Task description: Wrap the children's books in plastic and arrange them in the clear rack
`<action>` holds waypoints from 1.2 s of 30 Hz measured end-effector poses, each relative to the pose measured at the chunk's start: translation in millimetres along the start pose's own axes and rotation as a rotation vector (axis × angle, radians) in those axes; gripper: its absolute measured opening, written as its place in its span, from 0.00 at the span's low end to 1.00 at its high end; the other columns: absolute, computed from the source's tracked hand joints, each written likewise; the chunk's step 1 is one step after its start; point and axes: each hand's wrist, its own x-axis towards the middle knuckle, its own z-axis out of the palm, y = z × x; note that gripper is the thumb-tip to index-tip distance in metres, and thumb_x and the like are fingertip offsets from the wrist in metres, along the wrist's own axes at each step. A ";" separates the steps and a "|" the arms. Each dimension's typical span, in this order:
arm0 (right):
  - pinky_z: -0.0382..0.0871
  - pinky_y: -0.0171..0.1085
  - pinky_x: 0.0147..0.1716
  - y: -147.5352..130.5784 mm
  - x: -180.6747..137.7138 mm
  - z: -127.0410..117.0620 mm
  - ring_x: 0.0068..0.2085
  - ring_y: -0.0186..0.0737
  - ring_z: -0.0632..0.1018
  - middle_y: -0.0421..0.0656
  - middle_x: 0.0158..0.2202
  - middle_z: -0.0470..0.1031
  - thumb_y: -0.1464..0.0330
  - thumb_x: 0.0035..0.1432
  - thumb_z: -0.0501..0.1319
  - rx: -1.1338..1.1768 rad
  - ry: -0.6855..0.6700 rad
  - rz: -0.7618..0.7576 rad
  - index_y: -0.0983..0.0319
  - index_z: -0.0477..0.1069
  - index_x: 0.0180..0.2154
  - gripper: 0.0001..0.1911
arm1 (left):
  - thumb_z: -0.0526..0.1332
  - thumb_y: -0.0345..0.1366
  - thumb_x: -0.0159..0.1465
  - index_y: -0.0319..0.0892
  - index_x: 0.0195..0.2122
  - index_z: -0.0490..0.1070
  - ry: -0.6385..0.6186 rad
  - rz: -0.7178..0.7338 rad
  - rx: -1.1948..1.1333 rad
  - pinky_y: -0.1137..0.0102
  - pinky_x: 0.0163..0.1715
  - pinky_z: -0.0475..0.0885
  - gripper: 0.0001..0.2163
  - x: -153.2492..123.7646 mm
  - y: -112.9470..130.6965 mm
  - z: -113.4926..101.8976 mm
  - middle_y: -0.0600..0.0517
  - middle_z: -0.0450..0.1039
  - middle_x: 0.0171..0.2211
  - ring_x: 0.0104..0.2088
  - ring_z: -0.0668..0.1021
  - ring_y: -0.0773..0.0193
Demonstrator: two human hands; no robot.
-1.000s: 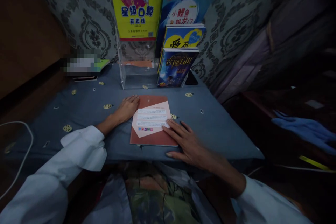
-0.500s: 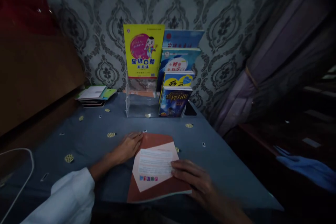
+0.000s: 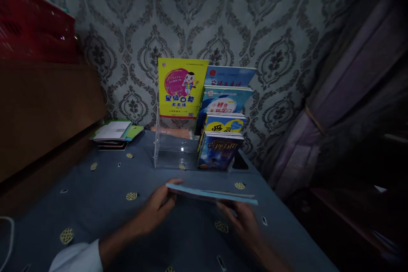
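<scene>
A thin book [image 3: 212,194] is held edge-on above the blue tablecloth [image 3: 105,195], roughly level. My left hand [image 3: 157,209] grips its left end with the fingers curled on the edge. My right hand [image 3: 244,221], somewhat blurred, holds it from below at the right side. Behind the book stands a clear acrylic rack [image 3: 174,153] with a yellow book [image 3: 181,89] in the left column and several tiered books [image 3: 223,136] in the right column.
A small stack of books [image 3: 114,132] lies at the back left by a brown wooden panel [image 3: 41,110]. A red crate [image 3: 32,25] sits above it. Patterned wallpaper backs the table; a purple curtain [image 3: 344,106] hangs on the right. A white cable [image 3: 8,238] curves at far left.
The book lay flat on the cloth under both hands; now both hands have lifted it off the table and it shows edge-on. The camera has tilted upward.
</scene>
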 end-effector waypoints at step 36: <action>0.71 0.54 0.54 -92.8 249.7 45.4 0.54 0.54 0.77 0.54 0.51 0.77 0.50 0.68 0.53 0.001 0.165 -0.494 0.60 0.64 0.51 0.22 | 0.54 0.29 0.44 0.42 0.38 0.66 0.488 0.580 0.040 0.68 0.40 0.75 0.17 203.1 107.9 -135.7 0.52 0.74 0.35 0.39 0.77 0.60</action>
